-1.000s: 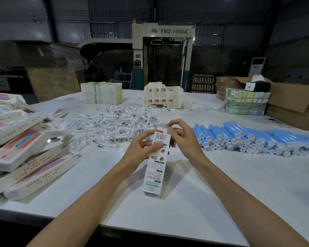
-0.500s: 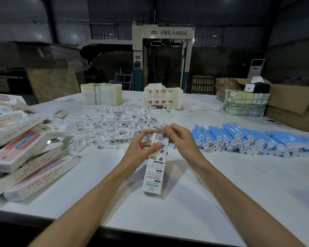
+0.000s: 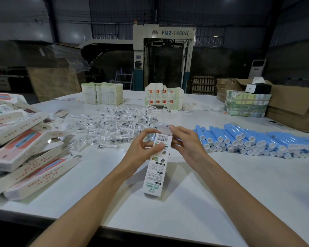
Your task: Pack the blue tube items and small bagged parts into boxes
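Dim hall, dark background; overhead light brightens the white surface (image 3: 221, 184); soft shadows, wide-angle bending at edges.

a large white flat table (image 3: 221, 193) fills the foreground. beyond its far edge stands a tall beige and teal industrial machine (image 3: 163, 56) lettered fmz-1450a, with a dark opening in its frame. a small metal stepladder (image 3: 123, 79) stands left of its base, and stacked wooden pallets (image 3: 202, 84) sit to the right. a white upright floor air conditioner (image 3: 257, 68) stands farther right against the dark wall. big brown cardboard cartons (image 3: 292, 107) lie at the table's far right. just beside them sits a plastic-wrapped green and yellow bundle (image 3: 246, 105), and behind it a black tissue box (image 3: 258, 88) with white tissue sticking out. at the far left is a brown stack under clear plastic film (image 3: 52, 77).
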`<state>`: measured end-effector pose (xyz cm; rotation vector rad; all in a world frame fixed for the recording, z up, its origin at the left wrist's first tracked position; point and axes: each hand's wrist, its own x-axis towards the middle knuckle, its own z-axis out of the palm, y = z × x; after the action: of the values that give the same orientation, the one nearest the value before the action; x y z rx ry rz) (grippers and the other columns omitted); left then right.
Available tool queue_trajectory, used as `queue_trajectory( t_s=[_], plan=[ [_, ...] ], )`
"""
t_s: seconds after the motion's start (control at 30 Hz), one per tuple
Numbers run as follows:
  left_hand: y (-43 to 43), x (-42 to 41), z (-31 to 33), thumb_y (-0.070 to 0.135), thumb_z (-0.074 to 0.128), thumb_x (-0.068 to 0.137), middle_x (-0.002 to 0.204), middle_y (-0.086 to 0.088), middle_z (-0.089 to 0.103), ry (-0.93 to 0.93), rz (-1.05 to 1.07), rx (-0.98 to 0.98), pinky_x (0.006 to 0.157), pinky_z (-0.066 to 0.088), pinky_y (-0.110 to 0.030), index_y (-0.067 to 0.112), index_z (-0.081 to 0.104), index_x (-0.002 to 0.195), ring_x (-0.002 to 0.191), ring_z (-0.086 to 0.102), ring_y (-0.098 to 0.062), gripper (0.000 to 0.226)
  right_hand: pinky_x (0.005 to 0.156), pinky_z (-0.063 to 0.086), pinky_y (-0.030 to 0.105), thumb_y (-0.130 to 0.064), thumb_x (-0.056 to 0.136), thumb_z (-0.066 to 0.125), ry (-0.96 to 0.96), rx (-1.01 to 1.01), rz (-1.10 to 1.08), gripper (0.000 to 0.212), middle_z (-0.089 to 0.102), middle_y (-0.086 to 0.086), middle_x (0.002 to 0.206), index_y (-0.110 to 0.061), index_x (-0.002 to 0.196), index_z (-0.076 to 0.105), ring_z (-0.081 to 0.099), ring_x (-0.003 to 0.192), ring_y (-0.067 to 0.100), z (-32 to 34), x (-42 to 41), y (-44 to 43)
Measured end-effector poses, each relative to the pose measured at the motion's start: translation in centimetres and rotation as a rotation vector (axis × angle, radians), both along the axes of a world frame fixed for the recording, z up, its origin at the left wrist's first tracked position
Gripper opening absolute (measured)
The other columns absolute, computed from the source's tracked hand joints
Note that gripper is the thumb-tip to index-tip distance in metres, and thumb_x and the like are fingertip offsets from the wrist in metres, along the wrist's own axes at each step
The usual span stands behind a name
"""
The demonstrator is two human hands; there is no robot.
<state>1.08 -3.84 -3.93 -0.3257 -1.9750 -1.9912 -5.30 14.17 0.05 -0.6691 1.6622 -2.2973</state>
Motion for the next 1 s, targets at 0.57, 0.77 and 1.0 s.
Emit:
queue_trajectory(
  t_s=[0.57,0.77,1.0],
  plan=[
    [-0.1,0.3,0.0,0.026,0.086,0.093,0.109,-0.021,0.081,-0.004,-0.073,-0.005,0.071,0.064,-0.042,0.034,0.048,0.129,0.094,0.08,-0.043,0.053,0.073,0.06,0.03,0.003,0.087,0.075,-0.035,0.045,0.027,0.014,0.075,0.021,0.094,-0.008,0.079,0.078,0.075,0.088,0.03,-0.2,-1.3,0.3],
    [0.0,0.2,0.0,0.024,0.084,0.095,0.107,-0.019,0.082,0.013,-0.064,-0.008,0.075,0.064,-0.037,0.042,0.054,0.14,0.096,0.081,-0.039,0.057,0.079,0.06,0.029,-0.002,0.089,0.075,0.032,0.083,0.078,0.018,0.076,0.023,0.102,0.011,0.101,0.071,0.075,0.094,0.029,-0.3,-1.6,0.8],
    [-0.4,-0.3,-0.2,0.024,0.085,0.094,0.108,-0.011,0.083,0.046,0.06,0.02,0.072,0.064,-0.033,0.038,0.066,0.134,0.097,0.081,-0.031,0.047,0.092,0.059,0.029,-0.019,0.097,0.073,0.258,0.179,0.041,0.023,0.079,0.004,0.114,-0.013,0.119,0.077,0.074,0.109,0.019,-1.3,-1.1,0.1]
  ],
)
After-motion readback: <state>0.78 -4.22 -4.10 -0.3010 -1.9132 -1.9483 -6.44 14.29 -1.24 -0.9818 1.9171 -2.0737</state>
